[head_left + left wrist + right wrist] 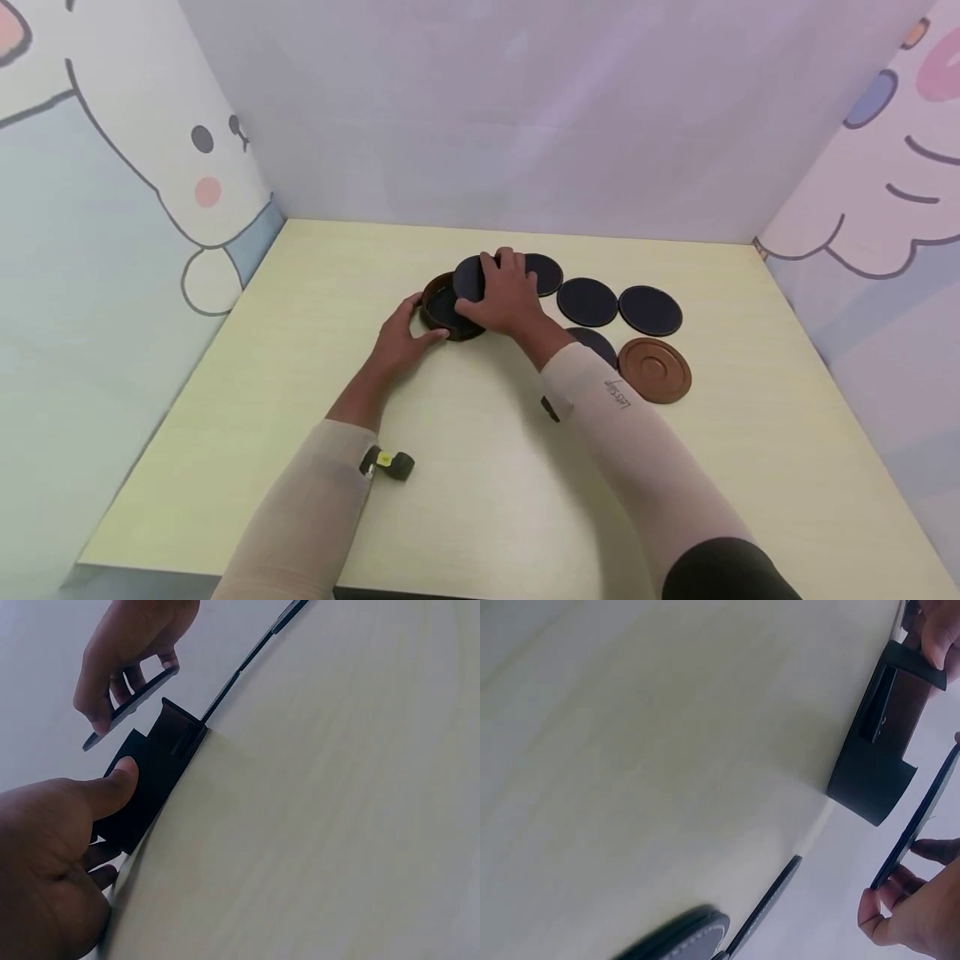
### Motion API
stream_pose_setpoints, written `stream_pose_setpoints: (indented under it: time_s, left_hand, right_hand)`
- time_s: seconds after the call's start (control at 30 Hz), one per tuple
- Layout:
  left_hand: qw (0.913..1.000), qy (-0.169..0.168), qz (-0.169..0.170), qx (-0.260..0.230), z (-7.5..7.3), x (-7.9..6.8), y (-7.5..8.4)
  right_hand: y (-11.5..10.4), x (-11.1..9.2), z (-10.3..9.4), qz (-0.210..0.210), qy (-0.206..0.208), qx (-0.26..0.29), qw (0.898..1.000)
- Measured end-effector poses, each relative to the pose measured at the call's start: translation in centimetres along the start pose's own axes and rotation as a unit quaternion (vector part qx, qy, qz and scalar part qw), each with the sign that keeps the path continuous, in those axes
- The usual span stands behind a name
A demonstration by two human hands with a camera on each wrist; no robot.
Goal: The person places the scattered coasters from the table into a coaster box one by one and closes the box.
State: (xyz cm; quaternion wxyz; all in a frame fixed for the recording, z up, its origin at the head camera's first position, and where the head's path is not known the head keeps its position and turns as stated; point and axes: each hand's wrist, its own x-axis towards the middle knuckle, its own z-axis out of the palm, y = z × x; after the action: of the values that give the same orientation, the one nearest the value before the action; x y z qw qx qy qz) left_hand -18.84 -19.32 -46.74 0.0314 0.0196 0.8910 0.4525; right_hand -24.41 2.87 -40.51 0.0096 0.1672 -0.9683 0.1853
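A round dark coaster holder point(438, 313) with a notched wall and brown inside stands on the table. My left hand point(400, 340) grips its near left side, thumb on the outer wall point(146, 791) in the left wrist view. Above the holder's right side, my right hand point(512, 293) holds a black round coaster point(468, 279) by its edges. That coaster point(919, 825) is tilted and apart from the holder point(866, 776) in the right wrist view. Another coaster point(547, 275) lies just beyond the right hand, partly covered by it.
More black coasters lie flat to the right: one in the middle point(587, 302), one farther right point(651, 311) and one partly behind the right forearm point(596, 343). A brown disc with ring grooves point(655, 371) sits nearest. Walls with cartoon drawings point(217, 167) enclose the table.
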Motion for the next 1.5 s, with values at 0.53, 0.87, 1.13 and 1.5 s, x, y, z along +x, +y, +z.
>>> stream_pose_setpoints:
  time_s: [0.53,0.87,1.13,1.5]
  left_hand:
    - [0.9999,0.0,0.011,0.002,0.2,-0.1,0.2]
    - [0.9998,0.007,0.017,-0.001,0.2,-0.1,0.2]
    - [0.9998,0.009,0.019,0.003,-0.1,-0.1,0.1]
    - [1.0,0.002,0.008,0.002,-0.2,-0.1,0.2]
  right_hand:
    - [-1.6,-0.1,0.9,-0.053,-0.041,0.014,0.998]
    - [-2.2,0.3,1.2,-0.059,-0.05,0.005,0.997]
    - [-2.3,0.4,1.4,-0.054,-0.054,-0.004,0.997]
    - [-2.8,0.5,1.7,-0.056,-0.061,-0.009,0.997]
